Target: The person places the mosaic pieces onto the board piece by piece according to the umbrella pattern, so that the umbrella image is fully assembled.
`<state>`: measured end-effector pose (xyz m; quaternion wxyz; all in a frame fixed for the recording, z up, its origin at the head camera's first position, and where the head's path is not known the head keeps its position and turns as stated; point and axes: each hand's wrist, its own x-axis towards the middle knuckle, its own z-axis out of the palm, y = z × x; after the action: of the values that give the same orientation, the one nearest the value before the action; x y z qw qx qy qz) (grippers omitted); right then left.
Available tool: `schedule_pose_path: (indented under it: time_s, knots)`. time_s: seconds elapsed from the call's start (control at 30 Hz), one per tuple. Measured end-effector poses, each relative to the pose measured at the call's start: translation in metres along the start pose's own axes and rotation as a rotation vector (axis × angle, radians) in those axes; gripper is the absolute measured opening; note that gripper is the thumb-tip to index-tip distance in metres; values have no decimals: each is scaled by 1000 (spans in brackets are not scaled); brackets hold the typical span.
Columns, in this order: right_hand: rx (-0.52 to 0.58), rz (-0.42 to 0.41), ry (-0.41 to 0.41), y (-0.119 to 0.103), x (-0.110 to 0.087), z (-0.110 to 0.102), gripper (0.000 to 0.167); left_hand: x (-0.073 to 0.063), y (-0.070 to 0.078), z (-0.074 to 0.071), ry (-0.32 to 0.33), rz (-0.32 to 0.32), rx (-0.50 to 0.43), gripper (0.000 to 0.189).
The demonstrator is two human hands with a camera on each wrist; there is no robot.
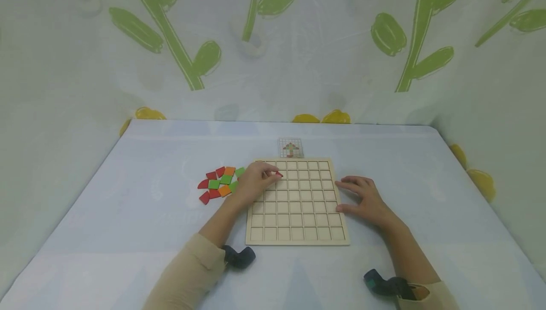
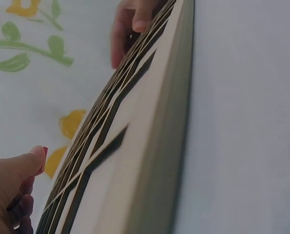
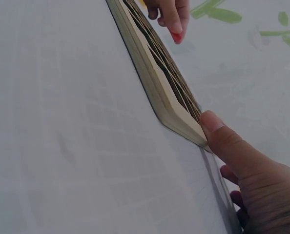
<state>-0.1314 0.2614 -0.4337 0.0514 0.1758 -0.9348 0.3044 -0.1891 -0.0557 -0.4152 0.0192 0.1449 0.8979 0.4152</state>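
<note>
Left hand point(image 1: 256, 182) pinches a tiny red tile point(image 1: 279, 175), light and stiff I'd guess, best nipped by its edges, while right hand point(image 1: 364, 201) rests flat beside the grid board point(image 1: 298, 239).

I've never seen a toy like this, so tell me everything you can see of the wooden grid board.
The wooden grid board is a pale, square tray of small square cells, all looking empty. It lies flat on the white table. The left hand holds a red piece over its upper left cells; the right hand rests against its right edge.
</note>
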Motion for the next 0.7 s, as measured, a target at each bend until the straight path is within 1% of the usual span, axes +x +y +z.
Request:
schedule_pose_path:
  time_s: [0.17,0.3,0.5,0.7]
  knots:
    - [-3,1,4,1,0,1,62,3,7,7,-8,31,-15,27]
    - [12,-5,6,0,1,1,61,6,11,14,-19,47,-5,26]
    - [17,-1,5,-1,1,0,62,12,13,26,-15,74,28,25]
    - [16,-3,8,-2,1,-1,61,16,14,34,16,122,97,24]
